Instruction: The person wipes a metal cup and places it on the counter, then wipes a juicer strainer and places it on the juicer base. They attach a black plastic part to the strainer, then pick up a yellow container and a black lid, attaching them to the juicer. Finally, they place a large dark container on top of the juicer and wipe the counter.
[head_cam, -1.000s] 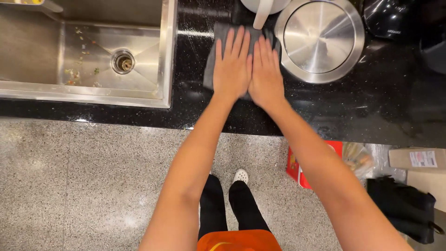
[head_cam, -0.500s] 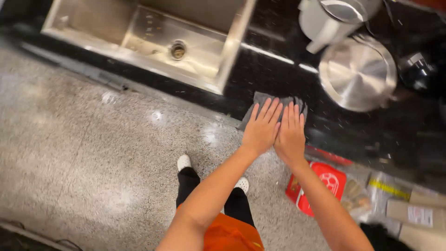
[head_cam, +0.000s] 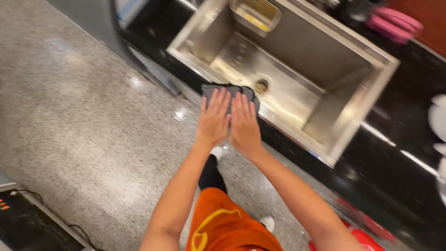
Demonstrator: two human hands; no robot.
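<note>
My left hand [head_cam: 213,122] and my right hand [head_cam: 243,126] lie flat side by side, fingers together and pointing away from me. Both press on a dark grey cloth [head_cam: 213,89] whose far end shows beyond my fingertips. The cloth rests on the front rim of a stainless steel sink [head_cam: 283,116], near its round drain [head_cam: 261,85]. Most of the cloth is hidden under my palms.
A black counter [head_cam: 395,158] runs around the sink to the right. A small steel insert tray [head_cam: 255,14] sits at the sink's back. Pink items [head_cam: 395,25] lie behind the sink. Speckled grey floor [head_cam: 83,121] spreads to the left; a red package [head_cam: 367,238] lies below right.
Both hands slid the cloth leftward along the counter, from beside the round steel lid to the sink's front rim. The view has swung and tilted with them.
</note>
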